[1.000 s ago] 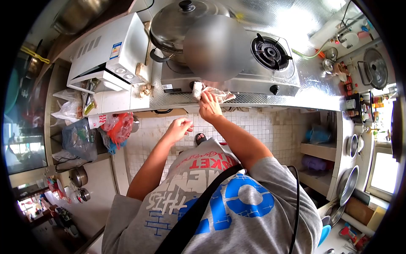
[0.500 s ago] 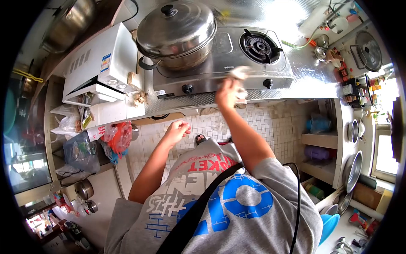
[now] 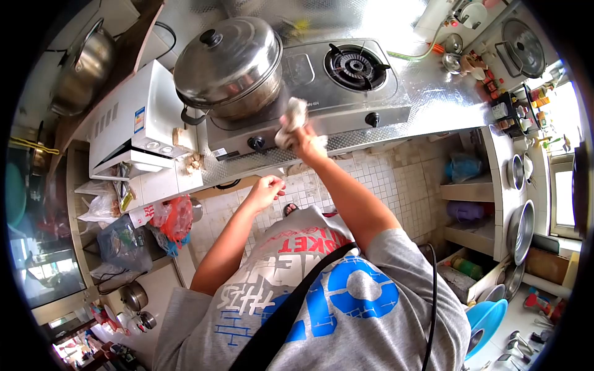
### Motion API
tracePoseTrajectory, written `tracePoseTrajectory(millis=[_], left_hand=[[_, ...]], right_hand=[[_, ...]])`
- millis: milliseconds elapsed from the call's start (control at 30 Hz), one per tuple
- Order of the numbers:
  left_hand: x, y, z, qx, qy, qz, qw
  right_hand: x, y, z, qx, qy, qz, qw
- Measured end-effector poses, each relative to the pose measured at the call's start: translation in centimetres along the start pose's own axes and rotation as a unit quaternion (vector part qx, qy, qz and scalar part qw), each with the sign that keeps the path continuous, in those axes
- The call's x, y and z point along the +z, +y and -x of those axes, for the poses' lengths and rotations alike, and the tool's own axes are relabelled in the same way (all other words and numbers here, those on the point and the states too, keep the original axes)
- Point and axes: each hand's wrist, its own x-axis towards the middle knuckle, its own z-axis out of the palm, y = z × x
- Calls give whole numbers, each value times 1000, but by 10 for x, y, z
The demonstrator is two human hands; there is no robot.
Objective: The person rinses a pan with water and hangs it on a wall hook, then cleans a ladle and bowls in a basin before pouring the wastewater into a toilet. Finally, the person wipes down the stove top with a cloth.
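My right hand (image 3: 309, 147) is closed on a crumpled whitish rag (image 3: 292, 123), slightly blurred. The rag lies against the front part of the steel gas stove (image 3: 331, 127), between its two knobs. To its left on the stove stands a large lidded steel pot (image 3: 232, 68), and a bare burner (image 3: 356, 67) shows to the right. My left hand (image 3: 266, 191) hangs in front of the counter, below its edge. Its fingers are curled in, nothing shows in them, and it touches nothing.
A white microwave-like appliance (image 3: 133, 120) with its door ajar stands left of the stove, garlic bulbs (image 3: 193, 163) beside it. Plastic bags (image 3: 173, 216) hang below. Condiment bottles (image 3: 538, 111) line the right side. Open shelves (image 3: 467, 188) sit under the right counter.
My right hand has moved the rag left along the stove's front, toward the left knob. My left hand stays nearly in place, and the view has shifted a little.
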Motion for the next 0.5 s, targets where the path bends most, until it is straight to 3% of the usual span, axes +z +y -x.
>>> tracePoseTrajectory(millis=[33,100,167,200,300,367,433,500], left_hand=[[3,5,-4,2,-3,3,1000],[9,11,-9,17,0,-30,999],[16,21,-16,53,27,-36,998],[21,28,-19,77,41,-37,996],[34,58,-26,147,82,-40,985],[43,80,-31,188,107,-41,976],[51,95,-44,205,171,-40,963],[59,103,-59,268,262,-81,924]], right_hand=[[-4,-2,1,45,-106,-106,988],[-15,1,-3,58,-52,-162,984],[-40,-2,-8,19,117,-134,984],[-64,-9,-17,83,111,-103,985],[-127,-27,-49,108,236,-166,951],[-153,-46,-70,37,305,-184,934],[-148,-38,-88,-78,267,-131,952],[-148,-26,-86,-20,-62,-151,986]])
